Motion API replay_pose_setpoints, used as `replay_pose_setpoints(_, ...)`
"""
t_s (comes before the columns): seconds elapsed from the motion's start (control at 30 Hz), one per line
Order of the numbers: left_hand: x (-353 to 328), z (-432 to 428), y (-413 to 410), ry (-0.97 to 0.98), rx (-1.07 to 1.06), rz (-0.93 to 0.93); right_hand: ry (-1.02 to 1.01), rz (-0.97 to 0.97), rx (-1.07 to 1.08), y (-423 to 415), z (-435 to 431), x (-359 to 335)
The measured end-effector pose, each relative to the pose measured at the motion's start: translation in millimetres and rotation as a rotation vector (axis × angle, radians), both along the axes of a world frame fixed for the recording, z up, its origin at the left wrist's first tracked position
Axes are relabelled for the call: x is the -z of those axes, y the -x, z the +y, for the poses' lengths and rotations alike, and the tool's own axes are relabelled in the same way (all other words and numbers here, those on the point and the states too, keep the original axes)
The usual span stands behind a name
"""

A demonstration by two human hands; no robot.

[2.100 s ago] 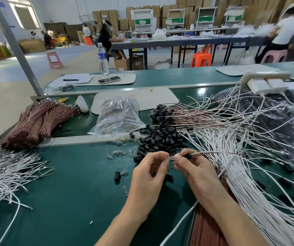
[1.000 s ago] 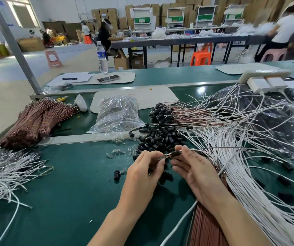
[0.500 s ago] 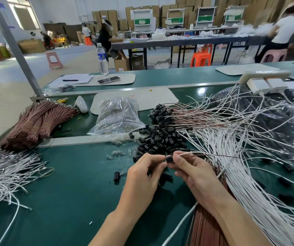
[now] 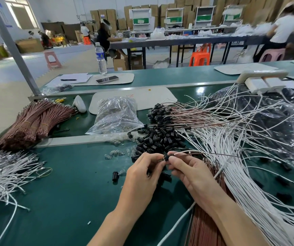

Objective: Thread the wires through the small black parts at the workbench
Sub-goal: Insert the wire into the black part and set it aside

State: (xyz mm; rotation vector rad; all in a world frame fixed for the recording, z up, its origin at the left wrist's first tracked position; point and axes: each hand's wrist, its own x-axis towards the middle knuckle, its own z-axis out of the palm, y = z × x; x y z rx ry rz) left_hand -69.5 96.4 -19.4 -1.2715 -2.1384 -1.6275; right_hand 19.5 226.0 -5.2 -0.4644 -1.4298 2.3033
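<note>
Fingertips of left hand (image 4: pixel 142 173) and right hand (image 4: pixel 192 173) cover most of the small black cylindrical plastic part (image 4: pixel 166 158) pinched between them. Can't tell if the thin brown wire (image 4: pixel 213 153) in the right fingers goes through it. Both forearms cut off at bottom edge. Fan of white insulated wires (image 4: pixel 249 174) runs off right and bottom edges. Another white wire heap (image 4: pixel 4 171) cut at left edge. Contents of clear plastic bag (image 4: pixel 114 116) too small to identify. Dark items under crinkled clear sheeting (image 4: pixel 284 130) indistinct. Seated person in white top (image 4: pixel 284 27) blurred.

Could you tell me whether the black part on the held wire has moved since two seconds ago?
Yes: the black part has slid left along the wire to the left hand, judged against the unmoved black pile.
</note>
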Motion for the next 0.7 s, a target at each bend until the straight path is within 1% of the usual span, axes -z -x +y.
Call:
replay_pose_setpoints(0.13,1.2,-0.3,-0.4,0.014,0.02,-0.018,0.007,-0.019,0.033,2.1,-0.9,0.7)
replay_pose_setpoints(0.23,1.4,-0.1,-1.0,0.04,0.026,-0.013,-0.023,-0.031,0.058,3.2,-0.6,2.3)
replay_pose_setpoints(0.33,0.7,-0.2,-1.2,0.034,0.034,-0.047,-0.063,-0.033,0.073,3.2,-0.8,1.9)
replay_pose_setpoints(0.57,2.0,-2.3,-0.4,0.019,0.026,-0.094,-0.023,-0.038,0.019,1.4,1.0,5.2)
replay_pose_setpoints(0.7,1.2,-2.3,-0.7,0.02,0.019,-0.08,-0.008,-0.037,0.001,0.0,1.2,2.5)
